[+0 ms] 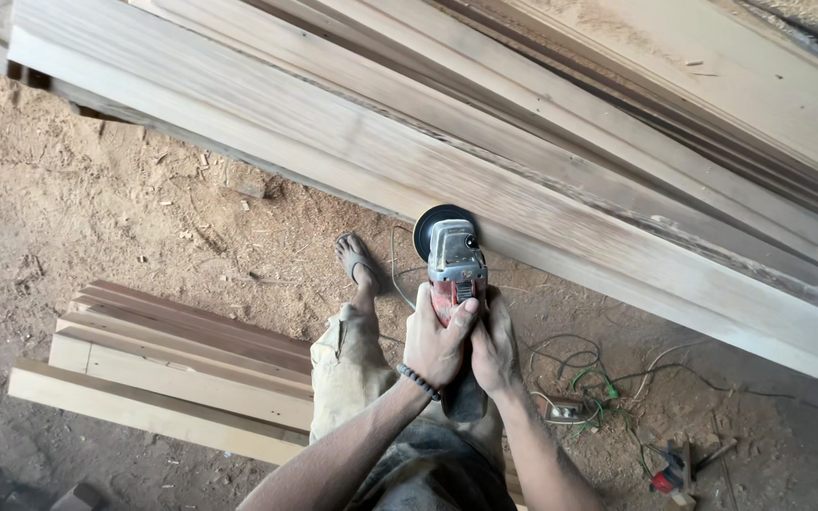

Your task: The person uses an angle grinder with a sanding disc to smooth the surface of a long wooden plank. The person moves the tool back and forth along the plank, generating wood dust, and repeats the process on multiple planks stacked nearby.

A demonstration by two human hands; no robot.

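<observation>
Grinder (454, 274) rear hidden by hands; plank (523, 189) ends cut off; floor tool (674, 473) perhaps hammer.

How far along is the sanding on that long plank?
Done: the plank looks pale and smooth up to the left of the disc. In hand: both hands, left hand and right hand, hold the red grinder, its disc at the plank's edge. Left: the stretch toward the right looks darker and rougher.

Site was a rough woodworking yard. Long sawn planks (523, 161) lay stacked over a sawdust-strewn dirt floor (78, 208), more boards (172, 369) piled nearby. Loose power cables (598, 378) trailed beside an angle grinder (453, 260).
</observation>
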